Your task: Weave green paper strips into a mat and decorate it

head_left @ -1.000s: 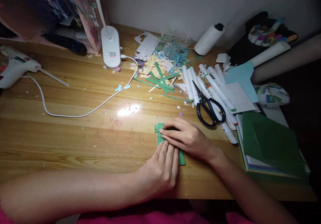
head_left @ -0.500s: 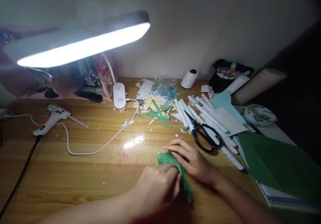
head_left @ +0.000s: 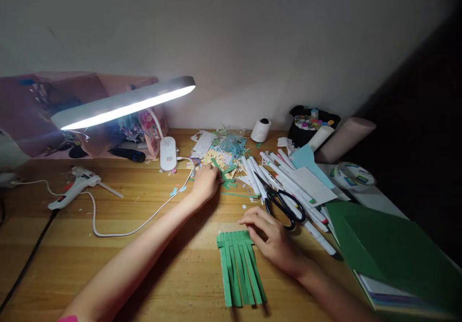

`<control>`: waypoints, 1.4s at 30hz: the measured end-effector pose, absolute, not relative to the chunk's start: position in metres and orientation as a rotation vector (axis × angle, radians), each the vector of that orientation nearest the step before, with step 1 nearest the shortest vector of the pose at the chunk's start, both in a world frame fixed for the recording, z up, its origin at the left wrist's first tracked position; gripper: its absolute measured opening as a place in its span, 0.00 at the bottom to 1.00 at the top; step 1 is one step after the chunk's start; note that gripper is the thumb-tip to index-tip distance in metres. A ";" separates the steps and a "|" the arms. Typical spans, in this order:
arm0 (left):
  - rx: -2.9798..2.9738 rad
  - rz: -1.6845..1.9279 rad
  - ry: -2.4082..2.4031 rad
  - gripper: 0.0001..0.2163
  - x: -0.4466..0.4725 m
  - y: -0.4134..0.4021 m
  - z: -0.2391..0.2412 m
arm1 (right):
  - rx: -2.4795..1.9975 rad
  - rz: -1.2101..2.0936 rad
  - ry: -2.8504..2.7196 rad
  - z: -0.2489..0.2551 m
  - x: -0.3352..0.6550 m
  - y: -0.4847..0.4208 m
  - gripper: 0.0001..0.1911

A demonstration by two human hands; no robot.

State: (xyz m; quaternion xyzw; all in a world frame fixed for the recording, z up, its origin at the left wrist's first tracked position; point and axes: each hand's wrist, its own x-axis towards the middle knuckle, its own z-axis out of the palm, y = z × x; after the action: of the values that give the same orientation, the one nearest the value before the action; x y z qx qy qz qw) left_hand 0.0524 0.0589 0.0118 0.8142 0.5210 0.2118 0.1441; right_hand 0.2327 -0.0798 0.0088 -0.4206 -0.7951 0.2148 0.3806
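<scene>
Strips of green paper woven at the top into a band form a fringed piece point(head_left: 236, 269) that lies flat on the wooden table, its loose ends toward me. My right hand point(head_left: 272, 238) rests at its upper right corner, fingers stretched out and slightly apart, the thumb by the woven band. Farther off, my left hand point(head_left: 207, 183) is at the scrap pile with its fingers curled down on a green paper strip point(head_left: 228, 172); its fingertips are partly hidden. Black-handled scissors point(head_left: 285, 204) lie on white markers point(head_left: 288, 175) beyond my right hand.
A lit desk lamp point(head_left: 126, 105) stands at left, its white cable point(head_left: 140, 220) looping over the table. Near it is a glue gun point(head_left: 77, 187). Paper scraps point(head_left: 231, 144) and a thread spool point(head_left: 261, 130) sit by the wall. Green paper sheets point(head_left: 390, 245) are stacked at right.
My left hand has left the green fringed piece and moved forward to the scrap pile. The fringe now lies uncovered. My right hand stays beside it, and the view has tilted up.
</scene>
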 end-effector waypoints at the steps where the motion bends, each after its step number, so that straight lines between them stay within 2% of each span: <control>1: 2.324 0.626 1.479 0.03 0.052 0.061 0.014 | -1.074 0.547 -2.033 0.009 0.233 -0.080 0.14; 8: 2.064 0.904 1.331 0.03 0.047 0.070 0.031 | -1.113 0.554 -2.008 0.004 0.235 -0.079 0.14; 14: 1.869 1.098 1.269 0.07 0.050 0.078 0.031 | -1.199 0.593 -1.980 0.003 0.235 -0.076 0.12; 21: 1.696 1.255 1.242 0.04 0.049 0.084 0.040 | -1.220 0.629 -1.904 0.002 0.236 -0.075 0.10; 24: 1.689 1.307 1.176 0.05 0.051 0.065 0.054 | -1.211 0.602 -1.762 -0.003 0.235 -0.076 0.13; 27: 1.713 1.237 1.020 0.05 0.057 0.025 0.061 | -1.146 0.563 -1.612 -0.004 0.231 -0.082 0.19; 30: 1.681 0.987 0.755 0.04 0.062 -0.021 0.057 | -1.070 0.740 -1.553 0.003 0.227 -0.092 0.22; 35: 1.826 0.951 0.772 0.03 0.057 -0.062 0.046 | -1.094 0.995 -1.416 0.014 0.224 -0.102 0.11; 42: 1.649 0.876 0.782 0.02 0.050 -0.067 0.039 | -1.071 1.241 -1.433 0.021 0.219 -0.107 0.15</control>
State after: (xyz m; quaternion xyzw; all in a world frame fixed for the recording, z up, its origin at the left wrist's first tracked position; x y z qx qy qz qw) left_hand 0.0495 -0.0671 0.0393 0.6907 0.3275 0.3670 0.5301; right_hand 0.2185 -0.1068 0.0213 -0.4360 -0.5830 0.5050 0.4637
